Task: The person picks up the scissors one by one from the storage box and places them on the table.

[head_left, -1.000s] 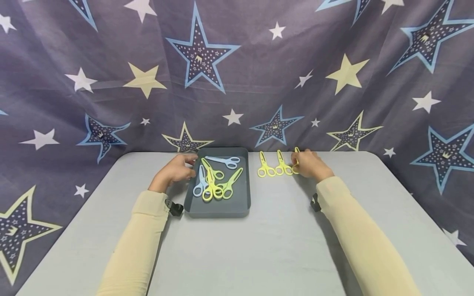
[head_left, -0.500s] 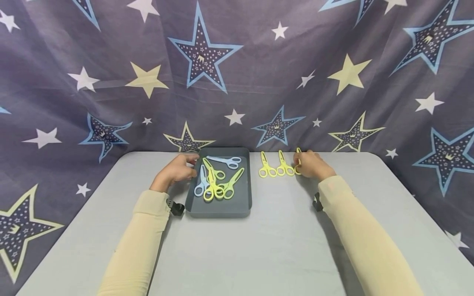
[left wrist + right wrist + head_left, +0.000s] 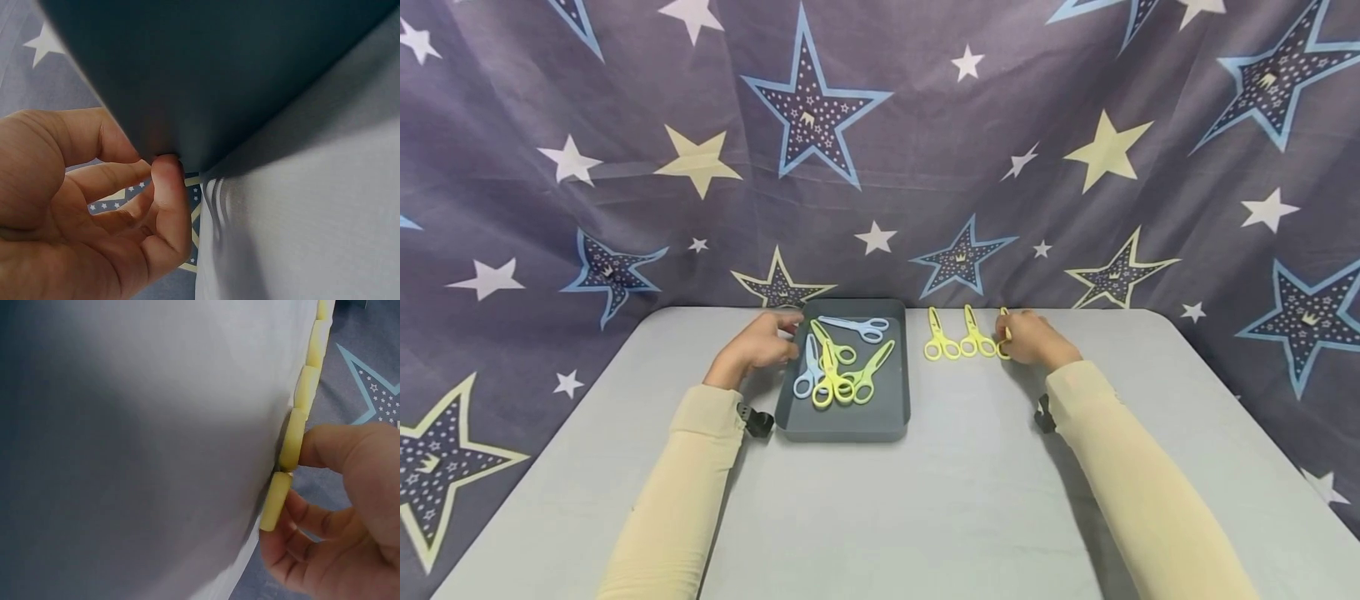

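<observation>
My left hand [image 3: 758, 342] pinches the side rim of a grey tray [image 3: 842, 434] near its far left corner. The left wrist view shows one fingertip against the tray's outer wall [image 3: 162, 75] and the thumb reaching behind its edge. Inside the tray lie blue scissors [image 3: 853, 326] and several yellow and greenish scissors [image 3: 829, 375], partly overlapping. My right hand [image 3: 1037, 340] holds a pair of yellow scissors [image 3: 292, 440] by the finger loops, at the right end of a row. Those scissors are mostly hidden by the hand in the head view.
Two more yellow scissors [image 3: 942, 340] stand in the row on the table, side by side with blades toward the back. A star-patterned curtain [image 3: 880, 167] hangs right behind the table's [image 3: 970, 500] far edge.
My right hand has shifted slightly toward me, and the tip of its scissors has come back a little with it. The left hand and the tray stay put.
</observation>
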Motion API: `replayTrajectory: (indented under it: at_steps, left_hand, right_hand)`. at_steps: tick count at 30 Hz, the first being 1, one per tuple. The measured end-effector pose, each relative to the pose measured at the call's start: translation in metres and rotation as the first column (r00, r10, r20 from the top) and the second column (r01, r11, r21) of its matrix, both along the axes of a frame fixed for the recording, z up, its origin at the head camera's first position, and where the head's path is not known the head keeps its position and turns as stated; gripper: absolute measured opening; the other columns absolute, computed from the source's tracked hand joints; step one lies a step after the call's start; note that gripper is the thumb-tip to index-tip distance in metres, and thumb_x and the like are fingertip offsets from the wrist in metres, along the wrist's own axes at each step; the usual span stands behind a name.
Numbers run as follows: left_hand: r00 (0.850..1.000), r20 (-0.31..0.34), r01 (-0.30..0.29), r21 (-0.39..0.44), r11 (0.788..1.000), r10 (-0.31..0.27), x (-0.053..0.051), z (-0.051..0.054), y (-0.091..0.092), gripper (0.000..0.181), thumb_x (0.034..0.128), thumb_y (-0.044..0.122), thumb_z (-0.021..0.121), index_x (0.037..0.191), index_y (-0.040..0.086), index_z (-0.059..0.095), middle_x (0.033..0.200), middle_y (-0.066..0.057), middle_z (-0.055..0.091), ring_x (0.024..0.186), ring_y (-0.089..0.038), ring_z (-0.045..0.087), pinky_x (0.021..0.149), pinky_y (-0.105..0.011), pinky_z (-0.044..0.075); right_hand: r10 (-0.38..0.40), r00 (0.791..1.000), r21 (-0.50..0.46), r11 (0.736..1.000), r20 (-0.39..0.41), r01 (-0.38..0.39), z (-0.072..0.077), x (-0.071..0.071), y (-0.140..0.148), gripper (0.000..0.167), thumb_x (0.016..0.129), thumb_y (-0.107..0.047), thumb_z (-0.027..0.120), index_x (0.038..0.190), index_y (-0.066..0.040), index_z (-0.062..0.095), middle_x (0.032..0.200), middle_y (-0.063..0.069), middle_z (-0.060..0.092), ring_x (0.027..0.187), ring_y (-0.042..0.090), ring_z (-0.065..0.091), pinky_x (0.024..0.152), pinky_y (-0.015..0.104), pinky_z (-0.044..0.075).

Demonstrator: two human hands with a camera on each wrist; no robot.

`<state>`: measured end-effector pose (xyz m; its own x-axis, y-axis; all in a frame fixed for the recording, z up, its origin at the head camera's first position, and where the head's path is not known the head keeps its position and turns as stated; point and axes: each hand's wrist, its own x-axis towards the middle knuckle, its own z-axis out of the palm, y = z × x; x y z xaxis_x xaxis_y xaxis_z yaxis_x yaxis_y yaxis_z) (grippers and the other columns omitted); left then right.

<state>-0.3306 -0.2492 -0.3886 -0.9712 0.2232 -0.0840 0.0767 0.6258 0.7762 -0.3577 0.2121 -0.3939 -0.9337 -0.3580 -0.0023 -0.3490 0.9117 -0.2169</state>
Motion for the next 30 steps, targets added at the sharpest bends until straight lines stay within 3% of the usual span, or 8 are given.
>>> replayTrajectory:
  at_steps: [9,23,30]
  left_hand:
    - [1.000,0.005,0.004,-0.001,1.000,-0.004,-0.0001,0.0003,-0.0014,0.082,0.0739,-0.008,0.061,0.153,-0.007,0.040,0.137,-0.033,0.054,0.084,-0.021,0.061,0.067,-0.027,0.054]
    - [1.000,0.005,0.008,-0.002,1.000,-0.008,-0.0002,-0.0006,-0.0016,0.083,0.0730,-0.008,0.060,0.153,-0.007,0.040,0.137,-0.033,0.053,0.078,-0.019,0.061,0.065,-0.028,0.054]
    - [1.000,0.005,0.007,-0.004,1.000,-0.007,0.0003,0.0018,-0.0003,0.083,0.0724,-0.008,0.061,0.152,-0.007,0.041,0.137,-0.033,0.053,0.086,-0.022,0.062,0.068,-0.029,0.055]
  right_hand:
    - [0.034,0.998,-0.020,0.999,0.049,-0.033,0.0044,0.0035,-0.0004,0.009,0.083,-0.004,0.067,0.090,-0.009,0.068,0.090,0.007,0.066,0.097,0.032,0.056,0.088,0.052,0.047]
    - [0.071,0.995,-0.016,0.997,0.067,-0.070,0.0067,0.0070,0.0013,0.008,0.084,-0.007,0.069,0.092,-0.010,0.068,0.093,0.007,0.067,0.098,0.032,0.060,0.090,0.052,0.048]
    - [0.068,0.995,-0.016,0.998,0.072,-0.067,0.0083,0.0054,0.0016,0.009,0.086,-0.008,0.070,0.094,-0.010,0.071,0.096,0.007,0.069,0.098,0.031,0.061,0.091,0.051,0.048]
